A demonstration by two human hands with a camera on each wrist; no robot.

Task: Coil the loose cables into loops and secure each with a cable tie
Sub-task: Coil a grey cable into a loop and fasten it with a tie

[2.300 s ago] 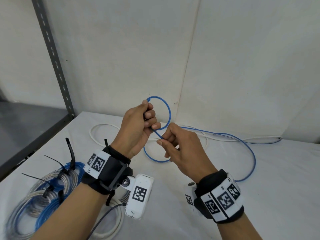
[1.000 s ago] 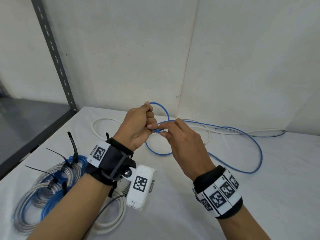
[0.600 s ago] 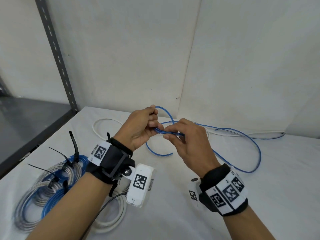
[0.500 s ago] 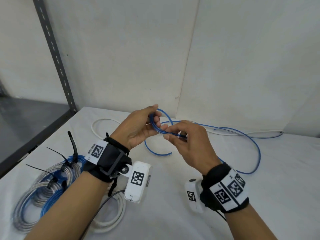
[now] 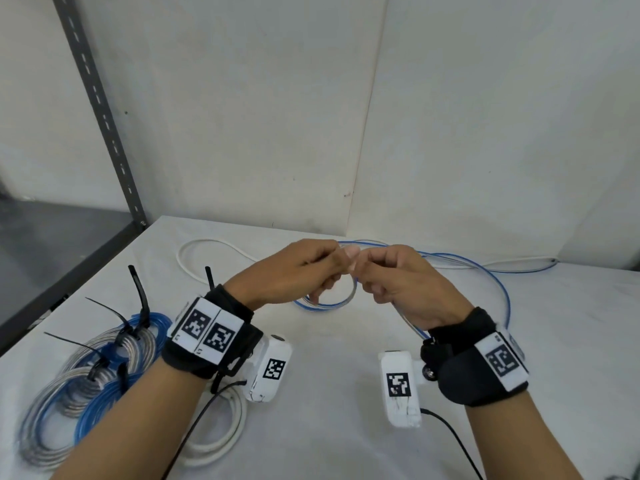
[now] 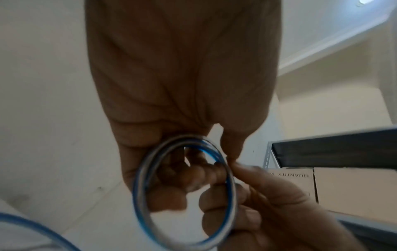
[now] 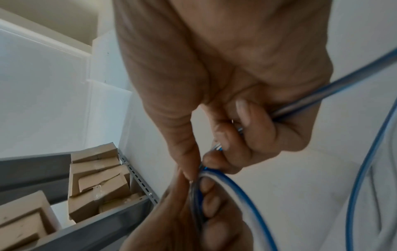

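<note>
My two hands meet above the middle of the white table [image 5: 329, 427]. My left hand [image 5: 311, 271] grips a small coil of blue cable [image 5: 329, 303] with its curled fingers; the coil shows as a ring of a few turns [image 6: 184, 191] in the left wrist view. My right hand [image 5: 384, 275] pinches the same cable right beside it, fingers curled around the strand [image 7: 322, 96]. The loose rest of the blue cable [image 5: 498, 289] trails from under my right wrist across the table to the back right.
Several coiled cables [image 5: 86, 372] bound with black ties [image 5: 138, 292] lie at the front left, with a white coil [image 5: 221, 441] under my left forearm. A loose white cable [image 5: 207, 244] loops at the back. A grey shelf post [image 5: 100, 109] stands left.
The loop has shrunk into a tighter coil of several turns in my left hand. Both hands rolled palm down and met at the fingertips; more loose cable was drawn in.
</note>
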